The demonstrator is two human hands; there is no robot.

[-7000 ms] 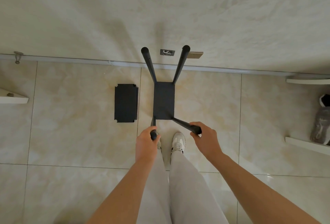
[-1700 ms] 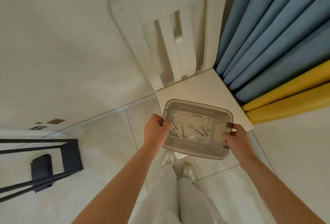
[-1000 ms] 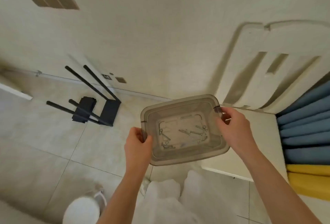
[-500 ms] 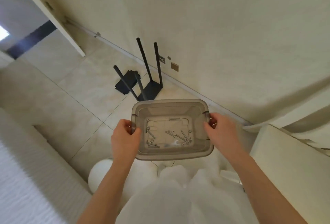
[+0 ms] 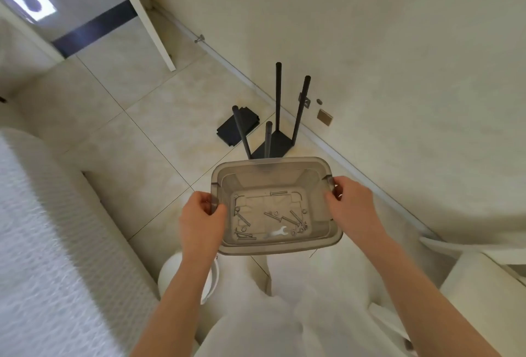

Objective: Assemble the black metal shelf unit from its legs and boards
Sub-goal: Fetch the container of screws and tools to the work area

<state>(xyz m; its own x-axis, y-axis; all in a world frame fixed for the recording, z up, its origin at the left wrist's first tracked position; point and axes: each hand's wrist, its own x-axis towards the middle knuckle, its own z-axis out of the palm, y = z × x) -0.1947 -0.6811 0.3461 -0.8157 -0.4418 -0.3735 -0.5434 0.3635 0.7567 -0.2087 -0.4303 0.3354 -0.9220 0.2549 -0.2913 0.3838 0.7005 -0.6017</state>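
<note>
At waist height in front of the person hangs a translucent grey plastic tub (image 5: 279,249), rectangular and open-topped, carried level between both hands. The left hand (image 5: 200,221) grips the tub's left end, thumb hooked over the rim beside the moulded handle and fingers curled under the lip. The right hand (image 5: 354,210) grips the tub's right end the same way, fingers wrapped around the handle there. On the tub's floor lie loose long silver metal bolts (image 5: 242,218), scattered at angles with small washers or nuts among them, and a small white flat spanner (image 5: 278,233) toward the tub's near side.

Just beyond the tub's far rim, down on the beige tiled floor (image 5: 128,157), stands the black metal shelf frame (image 5: 274,144): one black board flat on the tiles with four round black legs (image 5: 278,94) rising from its corners. From where I stand the tub's far edge covers the frame's near edge. A loose black metal board (image 5: 227,129) lies flat on the tiles beyond the tub and to its left, just beside the frame, one leg crossing in front of it.

Farther beyond the tub runs a cream wall (image 5: 370,72) with a pale skirting strip. Left of the tub spreads a white textured cover (image 5: 42,242). Beneath the tub's left end sits a round white object (image 5: 170,274); I cannot tell what it is.
</note>
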